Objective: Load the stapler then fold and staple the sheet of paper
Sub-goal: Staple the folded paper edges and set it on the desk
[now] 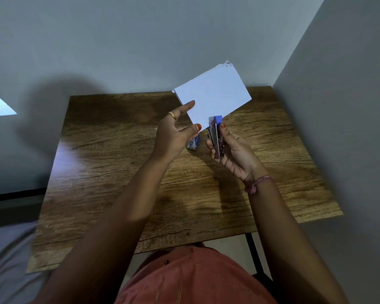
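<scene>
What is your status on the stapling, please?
Left hand pinches folded paper. Right hand grips stapler, nose at paper's edge. Staple box on table.

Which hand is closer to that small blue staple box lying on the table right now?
Left. The left hand, pinching the folded paper, sits directly over the staple box, partly covering it. The right hand, gripping the stapler, is off to the box's right.
</scene>
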The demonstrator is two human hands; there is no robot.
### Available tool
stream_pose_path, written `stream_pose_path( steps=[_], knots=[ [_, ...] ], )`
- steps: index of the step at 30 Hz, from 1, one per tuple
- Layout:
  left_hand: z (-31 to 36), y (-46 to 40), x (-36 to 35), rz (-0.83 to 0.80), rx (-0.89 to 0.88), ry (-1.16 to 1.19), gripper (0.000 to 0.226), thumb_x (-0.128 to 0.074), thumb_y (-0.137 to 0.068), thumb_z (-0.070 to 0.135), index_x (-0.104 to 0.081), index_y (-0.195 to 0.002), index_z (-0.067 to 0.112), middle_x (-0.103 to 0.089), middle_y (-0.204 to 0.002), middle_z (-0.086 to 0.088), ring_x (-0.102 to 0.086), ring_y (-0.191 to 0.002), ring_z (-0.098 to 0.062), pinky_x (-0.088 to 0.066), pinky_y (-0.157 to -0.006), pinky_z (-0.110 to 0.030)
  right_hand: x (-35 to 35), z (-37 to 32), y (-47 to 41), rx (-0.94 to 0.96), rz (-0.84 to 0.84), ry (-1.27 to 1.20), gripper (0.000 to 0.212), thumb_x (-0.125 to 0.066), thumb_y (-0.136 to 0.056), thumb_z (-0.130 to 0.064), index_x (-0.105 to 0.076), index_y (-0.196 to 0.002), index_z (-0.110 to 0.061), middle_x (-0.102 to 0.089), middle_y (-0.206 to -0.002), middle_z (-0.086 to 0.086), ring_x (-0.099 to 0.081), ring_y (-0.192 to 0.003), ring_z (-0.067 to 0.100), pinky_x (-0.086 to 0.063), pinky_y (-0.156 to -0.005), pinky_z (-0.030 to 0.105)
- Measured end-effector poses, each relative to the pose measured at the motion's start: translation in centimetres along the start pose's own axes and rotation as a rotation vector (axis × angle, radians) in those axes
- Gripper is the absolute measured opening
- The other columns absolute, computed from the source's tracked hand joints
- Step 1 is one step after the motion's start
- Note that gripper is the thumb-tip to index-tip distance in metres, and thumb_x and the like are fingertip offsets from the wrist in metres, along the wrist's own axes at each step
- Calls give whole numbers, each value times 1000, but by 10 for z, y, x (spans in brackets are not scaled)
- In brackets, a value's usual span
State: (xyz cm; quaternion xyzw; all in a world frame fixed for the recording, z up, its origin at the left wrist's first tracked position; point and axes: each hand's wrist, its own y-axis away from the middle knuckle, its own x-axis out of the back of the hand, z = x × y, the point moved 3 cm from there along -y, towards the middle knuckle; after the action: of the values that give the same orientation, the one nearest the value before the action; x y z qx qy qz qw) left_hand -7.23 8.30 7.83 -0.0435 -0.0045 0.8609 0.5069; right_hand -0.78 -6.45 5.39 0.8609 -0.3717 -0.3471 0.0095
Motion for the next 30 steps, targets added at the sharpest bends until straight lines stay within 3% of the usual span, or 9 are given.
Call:
stream_pose_path(
  steps=[3, 6, 12, 18, 24, 27, 30],
  knots=[
    [1, -1, 0, -9, -9, -52, 56, -69, -80, -3, -56, -129, 21, -56, -135, -5, -69, -101, -26, -56, -87, -50, -7, -4, 0, 1, 6, 87, 32, -61, -82, -39, -65, -97, -11, -69, -75, 4, -63, -64, 10, -51, -54, 19],
    [2, -1, 0, -33, -27, -115, 56, -70, -81, -1, -56, -130, 22, -53, -138, -3, -68, -98, -38, -56, -85, -53, -9, -5, -1, 6, 16, 92, 29, -58, -84, -38, -64, -97, -13, -68, -72, 1, -61, -62, 8, -49, -52, 18],
    [4, 1, -1, -61, -41, -179, 57, -72, -80, -1, -57, -129, 25, -55, -138, -1, -65, -87, -52, -55, -78, -60, -10, -5, -5, 10, 60, 83, 24, -59, -88, -33, -64, -97, -12, -66, -76, 5, -64, -68, 12, -53, -57, 24],
    [9, 0, 1, -61, -57, -183, 57, -71, -80, -1, -55, -131, 18, -53, -140, -5, -73, -88, -20, -58, -84, -45, -9, -4, -6, 1, 67, 100, 20, -56, -92, -29, -63, -95, -12, -67, -75, 5, -64, -67, 13, -54, -58, 24],
    [11, 1, 1, -55, -80, -204, 56, -71, -80, -1, -54, -130, 18, -52, -139, -5, -73, -88, -19, -59, -82, -42, -11, -4, -6, 19, 79, 91, 19, -55, -93, -28, -62, -95, -11, -69, -70, 2, -65, -63, 11, -51, -53, 20],
    [11, 1, 0, 32, -128, -148, 55, -75, -77, 1, -43, -119, 18, -50, -127, -6, -71, -93, -26, -61, -76, -38, -13, -6, -4, 45, 77, 125, 20, -55, -93, -29, -61, -94, -11, -70, -68, 0, -67, -60, 10, -53, -49, 20],
    [5, 1, -1, 125, -35, -78, 63, -80, -74, 18, -35, -117, 18, -52, -115, -5, -68, -95, -15, -59, -75, -28, -15, -9, -4, 73, 89, 166, 21, -56, -93, -31, -62, -90, -11, -69, -65, -2, -65, -56, 9, -51, -47, 22]
  ],
)
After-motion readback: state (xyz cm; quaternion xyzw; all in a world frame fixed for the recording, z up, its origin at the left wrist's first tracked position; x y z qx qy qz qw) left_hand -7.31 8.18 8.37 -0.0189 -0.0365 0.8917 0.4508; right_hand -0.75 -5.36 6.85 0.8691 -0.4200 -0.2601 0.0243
